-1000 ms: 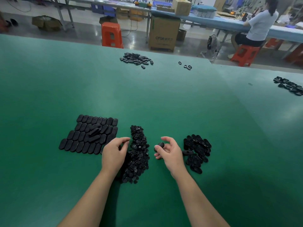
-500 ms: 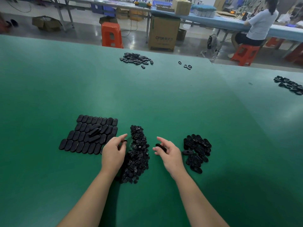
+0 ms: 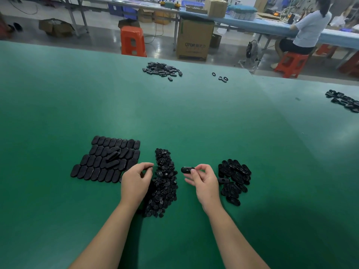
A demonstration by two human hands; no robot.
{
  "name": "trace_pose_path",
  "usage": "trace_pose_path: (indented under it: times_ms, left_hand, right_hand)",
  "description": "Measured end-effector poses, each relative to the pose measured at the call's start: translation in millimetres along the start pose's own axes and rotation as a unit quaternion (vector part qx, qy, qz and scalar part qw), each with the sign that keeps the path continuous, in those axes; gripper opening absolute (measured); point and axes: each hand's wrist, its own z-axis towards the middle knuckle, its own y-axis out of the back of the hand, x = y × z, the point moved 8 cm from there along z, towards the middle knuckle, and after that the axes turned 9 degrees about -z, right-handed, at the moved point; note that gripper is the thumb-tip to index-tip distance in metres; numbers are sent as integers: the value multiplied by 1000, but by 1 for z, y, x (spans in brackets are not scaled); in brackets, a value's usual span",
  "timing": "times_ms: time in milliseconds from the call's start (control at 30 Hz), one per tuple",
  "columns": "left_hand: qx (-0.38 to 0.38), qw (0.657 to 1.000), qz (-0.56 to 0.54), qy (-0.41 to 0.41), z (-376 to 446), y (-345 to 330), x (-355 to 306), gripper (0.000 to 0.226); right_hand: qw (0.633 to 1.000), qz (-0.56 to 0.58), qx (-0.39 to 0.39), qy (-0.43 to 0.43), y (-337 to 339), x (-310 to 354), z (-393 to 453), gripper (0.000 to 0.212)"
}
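Your right hand (image 3: 206, 183) pinches the oval shell (image 3: 187, 169), long axis aimed at your left hand (image 3: 136, 181), whose pinch contents I cannot tell.

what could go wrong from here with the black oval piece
The right hand pinches the black oval plastic shell by one end, so the grip may slip and drop it into the heap of small black round plastic parts. The left hand, pinching a tiny black part, sits beside the rows of black oval plastic pieces; a nudge could disturb them.
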Motion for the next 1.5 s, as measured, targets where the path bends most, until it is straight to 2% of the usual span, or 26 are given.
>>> trace_pose_path:
  times_ms: [133,300,433,600,733,867,1233,1300,1400,1433,1500]
  left_hand:
    - [3,1000,1,-15,0,1,-2,16]
    - [17,1000,-11,-6,0,-2,-1,16]
    - [28,996,-59,52,5,-3,12,16]
    - [55,994,-86,50,1,-16,-8,15]
    - [96,994,-41,20,-9,-48,-32,13]
    - [105,994,-12,-12,-12,-66,-54,8]
    - [102,995,-6,20,-14,-74,-56,7]
    - [94,995,-9,37,-12,-73,-53,14]
    - [96,994,-12,48,-8,-73,-51,43]
    - [105,994,-3,43,-6,-74,-51,45]
    - [127,991,2,38,-3,-76,-51,31]
  right_hand:
    - [1000,-19,15,4,-3,2,-1,27]
    - [998,-55,5,7,-4,2,-3,12]
    - [997,-78,12,18,-8,4,-3,8]
    - [995,-89,17,28,-10,6,-4,15]
    - [995,-89,16,33,-10,6,-3,21]
    - [995,-96,17,35,-10,3,-2,22]
    - [994,-96,18,42,-8,2,-2,21]
    - [995,-91,13,42,-6,2,-1,21]
    - [997,-66,7,36,-5,2,-1,23]
    - [998,-58,8,34,-5,1,-1,23]
    - [998,-49,10,30,-5,1,-1,23]
